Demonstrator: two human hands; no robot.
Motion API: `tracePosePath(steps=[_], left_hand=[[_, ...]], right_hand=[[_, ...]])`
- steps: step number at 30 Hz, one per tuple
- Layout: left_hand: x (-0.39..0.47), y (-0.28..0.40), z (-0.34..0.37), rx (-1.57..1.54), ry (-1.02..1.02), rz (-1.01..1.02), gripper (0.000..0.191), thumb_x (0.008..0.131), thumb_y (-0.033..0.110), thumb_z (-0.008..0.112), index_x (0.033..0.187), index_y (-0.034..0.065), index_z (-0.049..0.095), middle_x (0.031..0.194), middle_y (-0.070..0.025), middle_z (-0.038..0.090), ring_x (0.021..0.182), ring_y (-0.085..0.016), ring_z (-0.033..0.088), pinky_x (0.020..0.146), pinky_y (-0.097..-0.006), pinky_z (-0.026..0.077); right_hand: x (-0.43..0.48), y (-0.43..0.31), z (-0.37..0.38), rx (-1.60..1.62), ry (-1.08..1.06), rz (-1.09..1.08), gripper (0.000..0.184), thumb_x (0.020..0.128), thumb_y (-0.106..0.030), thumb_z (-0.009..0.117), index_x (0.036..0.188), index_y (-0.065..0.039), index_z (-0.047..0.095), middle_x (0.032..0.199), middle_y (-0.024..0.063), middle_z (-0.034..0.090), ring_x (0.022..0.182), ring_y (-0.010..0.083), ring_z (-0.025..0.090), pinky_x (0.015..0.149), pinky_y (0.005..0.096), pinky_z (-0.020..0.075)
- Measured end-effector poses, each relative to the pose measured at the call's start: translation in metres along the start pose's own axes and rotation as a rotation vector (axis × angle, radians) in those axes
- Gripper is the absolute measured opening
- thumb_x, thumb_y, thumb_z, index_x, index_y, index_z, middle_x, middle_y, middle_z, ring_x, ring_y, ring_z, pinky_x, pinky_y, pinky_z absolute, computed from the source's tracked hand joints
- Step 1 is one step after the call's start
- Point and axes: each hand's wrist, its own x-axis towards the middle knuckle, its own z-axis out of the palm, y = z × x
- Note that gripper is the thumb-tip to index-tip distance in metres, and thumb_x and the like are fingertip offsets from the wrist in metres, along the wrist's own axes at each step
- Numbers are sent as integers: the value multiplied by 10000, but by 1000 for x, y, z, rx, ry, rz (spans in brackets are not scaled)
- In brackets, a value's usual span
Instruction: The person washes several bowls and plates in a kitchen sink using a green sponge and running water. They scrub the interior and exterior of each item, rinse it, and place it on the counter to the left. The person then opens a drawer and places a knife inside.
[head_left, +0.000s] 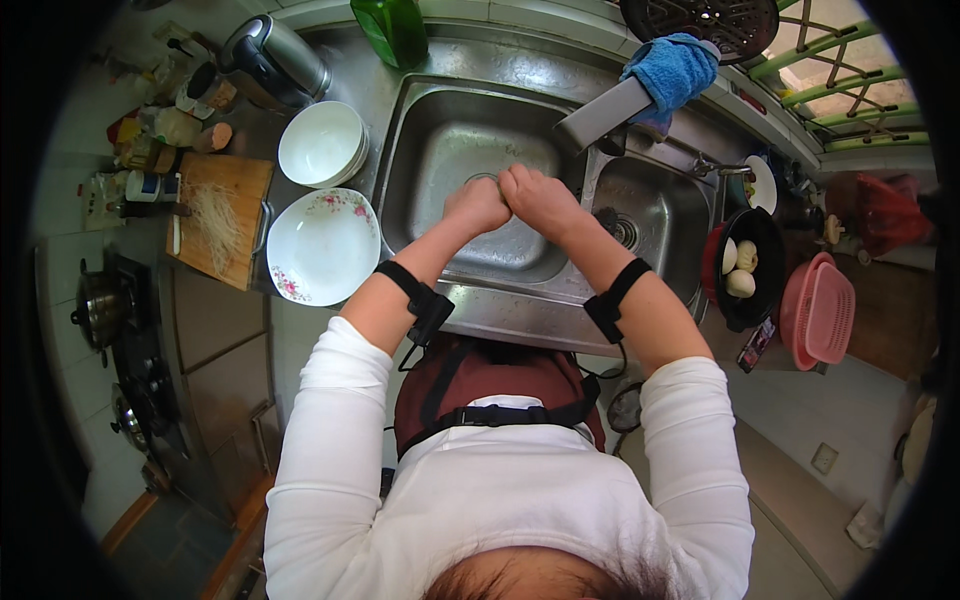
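Over the larger stainless steel sink basin (431, 150), my left hand (477, 207) and my right hand (540, 199) meet with curled fingers. They touch at the knuckles, and a tiny greenish spot shows between them. What it belongs to, or whether either hand grips anything, is hidden by the fingers. Behind the hands, part of a drain ring can be made out on the wet basin floor. Left of the basin stand a stack of white bowls (319, 142) and a large white floral plate (324, 247).
A faucet arm (606, 116) wrapped in a blue cloth (675, 75) reaches over the divider. Right: smaller basin (660, 202), black pot (757, 300) with pale round pieces, pink baskets (817, 311). Left: cutting board (251, 180) with thin white strands, electric kettle (289, 60). Behind: green bottle (391, 34).
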Motion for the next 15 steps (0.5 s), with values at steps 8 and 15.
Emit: tracePosePath(steps=[8,15], left_hand=[[3,-4,-10,369,1,238,169,764,198,660,917,125,652,863,-114,702,789,-293,699,666,-427,551],[-8,-2,-5,291,328,548,351,762,77,653,1100,106,564,1094,-141,620,731,-309,658,615,-416,537]], right_hand=[[9,12,24,517,-402,227,334,764,-77,673,1044,39,532,1031,274,642,992,448,613,826,480,502],[8,32,4,908,-334,597,598,714,-78,756,1246,17,499,989,197,666,962,308,653,773,350,525]])
